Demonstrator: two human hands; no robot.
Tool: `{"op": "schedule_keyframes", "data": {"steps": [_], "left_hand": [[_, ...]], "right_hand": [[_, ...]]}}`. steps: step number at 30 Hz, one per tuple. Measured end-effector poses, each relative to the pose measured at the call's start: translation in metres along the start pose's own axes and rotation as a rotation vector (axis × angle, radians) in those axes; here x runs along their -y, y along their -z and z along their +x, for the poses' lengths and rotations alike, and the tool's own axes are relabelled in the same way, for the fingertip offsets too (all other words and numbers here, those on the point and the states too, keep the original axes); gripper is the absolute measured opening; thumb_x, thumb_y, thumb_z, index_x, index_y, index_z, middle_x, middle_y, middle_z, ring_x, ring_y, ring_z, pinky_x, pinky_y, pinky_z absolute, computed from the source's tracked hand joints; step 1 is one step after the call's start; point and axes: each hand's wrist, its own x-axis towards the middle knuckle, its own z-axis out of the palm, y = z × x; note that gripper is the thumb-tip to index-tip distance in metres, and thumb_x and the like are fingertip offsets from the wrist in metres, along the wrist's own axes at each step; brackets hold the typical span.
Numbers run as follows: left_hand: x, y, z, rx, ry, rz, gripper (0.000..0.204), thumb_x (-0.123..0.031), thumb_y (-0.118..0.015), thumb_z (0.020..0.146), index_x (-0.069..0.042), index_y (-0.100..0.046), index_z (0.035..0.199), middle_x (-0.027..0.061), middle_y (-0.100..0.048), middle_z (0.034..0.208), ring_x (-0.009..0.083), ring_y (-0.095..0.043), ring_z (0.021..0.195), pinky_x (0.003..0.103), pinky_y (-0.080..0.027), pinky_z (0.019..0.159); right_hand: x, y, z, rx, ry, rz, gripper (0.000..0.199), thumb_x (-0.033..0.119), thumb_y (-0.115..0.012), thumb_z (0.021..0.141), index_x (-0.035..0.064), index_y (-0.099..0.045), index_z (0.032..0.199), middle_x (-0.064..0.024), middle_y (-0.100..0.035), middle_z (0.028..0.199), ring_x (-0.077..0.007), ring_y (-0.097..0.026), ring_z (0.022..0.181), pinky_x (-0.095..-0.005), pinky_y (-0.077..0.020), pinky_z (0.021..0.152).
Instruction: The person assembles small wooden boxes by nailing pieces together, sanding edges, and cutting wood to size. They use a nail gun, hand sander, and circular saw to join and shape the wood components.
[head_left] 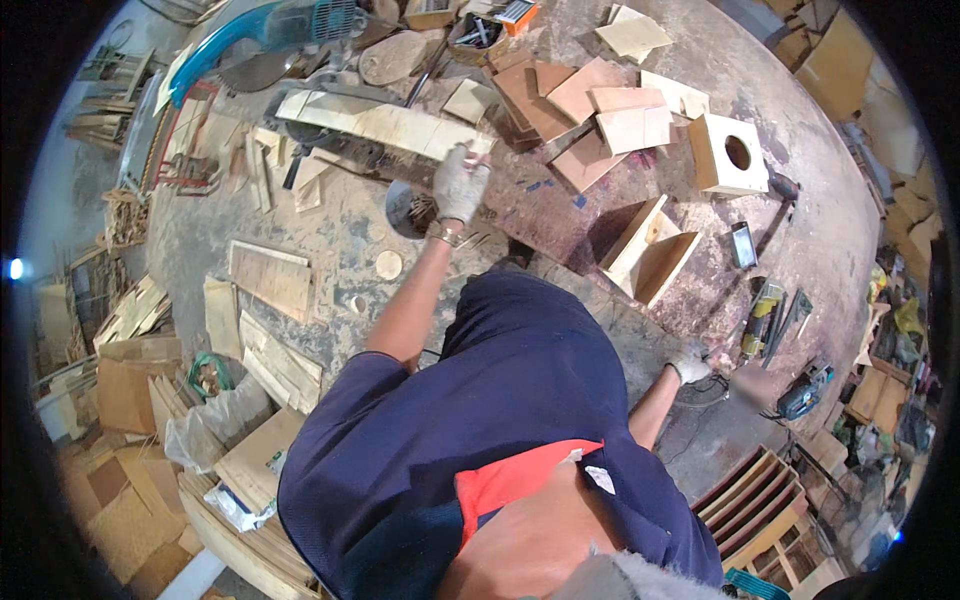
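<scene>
My left hand (461,187), in a pale work glove, is closed at the near right end of a long, light wooden board (385,124). Its fingers curl over that end, and the board lies slanting across the far left of the work surface. My right hand (689,364), also gloved, is low at the right beside the bench edge, near a dark cable (712,392). Its fingertips are too unclear to tell what they hold. Close by lie a yellow-green power tool (760,322) and a blue-black power tool (805,391).
An open wooden box frame (651,252) and a box with a round hole (728,155) stand on the bench. Cut panels (590,105), a phone (743,245) and a hammer (784,186) lie there. A large blue-green saw (265,32) stands far left; offcuts (270,278) litter the floor.
</scene>
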Motion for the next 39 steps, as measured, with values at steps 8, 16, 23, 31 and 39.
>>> {"op": "schedule_keyframes", "data": {"steps": [8, 16, 23, 31, 39], "left_hand": [[0.052, -0.025, 0.166, 0.285, -0.038, 0.514, 0.060, -0.057, -0.079, 0.076, -0.009, -0.068, 0.111, 0.0227, -0.072, 0.111, 0.0405, -0.069, 0.105, 0.051, -0.055, 0.087], [0.074, -0.069, 0.202, 0.441, -0.102, 0.843, 0.084, -0.065, -0.078, 0.073, -0.017, -0.058, 0.140, 0.0214, -0.060, 0.137, 0.0421, -0.056, 0.129, 0.057, -0.049, 0.103], [0.008, -0.016, 0.173, 0.178, -0.181, 0.710, 0.072, -0.054, -0.079, 0.080, -0.007, -0.059, 0.129, 0.0229, -0.060, 0.122, 0.0376, -0.065, 0.108, 0.047, -0.055, 0.089], [-0.120, -0.048, -0.024, 1.572, -0.375, -0.372, 0.051, -0.018, -0.077, 0.090, -0.004, -0.062, 0.136, 0.0091, -0.064, 0.124, 0.0208, -0.060, 0.116, 0.032, -0.047, 0.101], [-0.130, -0.068, -0.096, 1.391, -0.632, -0.116, 0.074, -0.040, -0.085, 0.080, -0.004, -0.058, 0.138, 0.0175, -0.061, 0.121, 0.0315, -0.063, 0.113, 0.042, -0.051, 0.097]], "right_hand": [[-0.036, -0.043, 0.087, 0.673, -0.542, -0.135, 0.033, 0.028, -0.056, 0.100, 0.0106, -0.068, 0.125, -0.0036, -0.075, 0.113, -0.0176, -0.070, 0.098, -0.0342, -0.0571, 0.088], [-0.060, -0.118, 0.069, 0.211, -0.196, -0.712, 0.036, 0.036, -0.063, 0.098, 0.0021, -0.062, 0.110, -0.0057, -0.059, 0.083, -0.0181, -0.055, 0.070, -0.0310, -0.0470, 0.059], [-0.076, -0.125, -0.076, -0.111, 0.235, -0.951, 0.035, 0.036, -0.057, 0.105, 0.0065, -0.063, 0.122, -0.0046, -0.063, 0.082, -0.0182, -0.061, 0.068, -0.0307, -0.0487, 0.055], [-0.130, -0.115, -0.229, 0.356, -0.589, -1.304, 0.050, 0.037, -0.055, 0.107, -0.0024, -0.054, 0.138, -0.0116, -0.073, 0.095, -0.0162, -0.070, 0.074, -0.0240, -0.0555, 0.056], [-0.143, -0.067, -0.228, -0.043, -0.580, -1.143, 0.039, 0.021, -0.051, 0.107, -0.0070, -0.052, 0.133, -0.0140, -0.068, 0.100, -0.0231, -0.073, 0.079, -0.0323, -0.0622, 0.066]]}}
